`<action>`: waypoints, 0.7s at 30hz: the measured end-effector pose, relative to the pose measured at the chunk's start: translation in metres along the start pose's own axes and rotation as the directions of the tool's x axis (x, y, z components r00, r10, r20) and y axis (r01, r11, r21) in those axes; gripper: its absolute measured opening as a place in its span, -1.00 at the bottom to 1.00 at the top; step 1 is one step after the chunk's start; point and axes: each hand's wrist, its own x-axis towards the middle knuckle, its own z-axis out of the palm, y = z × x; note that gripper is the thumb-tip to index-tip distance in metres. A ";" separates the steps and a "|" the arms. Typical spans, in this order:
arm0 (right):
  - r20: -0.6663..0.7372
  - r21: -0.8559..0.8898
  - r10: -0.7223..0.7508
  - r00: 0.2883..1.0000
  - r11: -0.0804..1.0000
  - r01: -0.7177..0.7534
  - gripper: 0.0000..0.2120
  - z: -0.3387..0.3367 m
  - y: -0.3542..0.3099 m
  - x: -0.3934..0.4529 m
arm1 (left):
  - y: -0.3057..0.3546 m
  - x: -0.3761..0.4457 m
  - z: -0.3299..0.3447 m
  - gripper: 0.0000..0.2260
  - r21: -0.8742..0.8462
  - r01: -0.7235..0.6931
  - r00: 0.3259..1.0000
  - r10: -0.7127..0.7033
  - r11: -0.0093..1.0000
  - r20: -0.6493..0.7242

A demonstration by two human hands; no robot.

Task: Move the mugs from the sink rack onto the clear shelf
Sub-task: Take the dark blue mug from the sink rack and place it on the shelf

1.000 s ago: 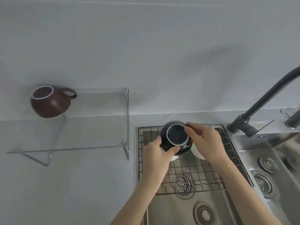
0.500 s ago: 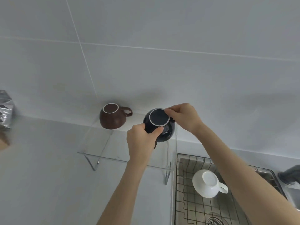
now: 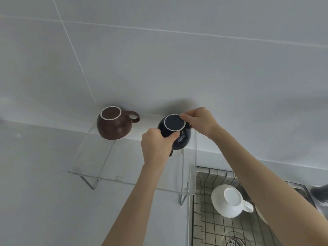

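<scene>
- Since the earlier frames the black mug point(image 3: 174, 132) has left the sink rack point(image 3: 221, 226) and travelled up and left; it now sits over the right end of the clear shelf point(image 3: 110, 162), at the centre of the frame, and the view has swung left with it.
- The mug is upside down, its white-ringed base facing up, so its axis runs roughly vertical, tipped slightly toward the camera.
- The left hand point(image 3: 156, 148) is clamped on its lower-left side, thumb against the wall just under the base ring; the right hand point(image 3: 200, 121) pinches the upper-right edge of the base.
- Whether the rim already touches the shelf I cannot tell.
- A brown mug point(image 3: 113, 123), also inverted, stands at the shelf's left, well apart.
- A white mug point(image 3: 230, 201) remains on the rack at lower right, nearer the right hand.
- The move likely needs a straight lowering, then release.
</scene>
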 end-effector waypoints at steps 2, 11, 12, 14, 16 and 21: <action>0.005 0.005 0.008 1.000 1.000 -0.008 -0.50 -0.001 0.006 0.003 | 0.000 0.000 0.005 -0.59 0.021 -0.014 1.000 0.014 1.000 0.014; -0.010 0.043 0.043 0.999 0.998 -0.043 -0.54 0.000 0.009 0.006 | -0.001 0.003 0.014 -0.56 0.099 -0.013 1.000 0.014 0.995 -0.007; -0.023 0.051 0.052 0.998 0.997 -0.050 -0.51 0.001 0.011 0.007 | -0.002 0.003 0.015 -0.56 0.112 -0.008 1.000 0.010 0.994 -0.012; -0.039 0.076 0.075 0.996 0.995 -0.071 -0.46 0.003 0.014 0.006 | -0.003 0.005 0.017 -0.56 0.123 -0.002 1.000 0.005 0.992 -0.019; -0.043 0.097 0.099 0.994 0.991 -0.094 -0.48 0.003 0.014 0.006 | -0.003 0.005 0.017 -0.55 0.136 0.007 1.000 -0.004 0.991 -0.023; -0.050 0.125 0.114 0.992 0.986 -0.107 -0.56 0.005 0.012 0.007 | 0.000 0.004 0.015 -0.57 0.153 0.016 1.000 -0.014 0.988 -0.013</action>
